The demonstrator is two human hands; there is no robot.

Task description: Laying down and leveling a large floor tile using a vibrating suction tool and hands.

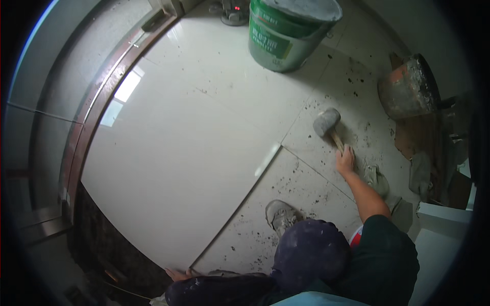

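My right hand (pixel 346 159) is wrapped round the wooden handle of a rubber mallet (pixel 327 122) with a grey head. The mallet head is over the speckled floor tiles, right of a large glossy pale tile (pixel 178 153). At the near corner of that tile is my left hand (pixel 177 274), fingers apart and touching its edge; the rest of the hand is partly hidden by my dark sleeve or trouser leg. The tile's right edge stands a little proud of the neighbouring tiles, and a dark gap shows along that edge.
A green bucket (pixel 286 38) stands at the far side beside a small device (pixel 235 13) with red lights. On the right are a dirty bucket (pixel 408 86) and a crumpled cloth (pixel 376 181). A dark unfinished strip (pixel 107 239) borders the tile at near left; a reddish-brown door frame (pixel 92 122) runs along the left.
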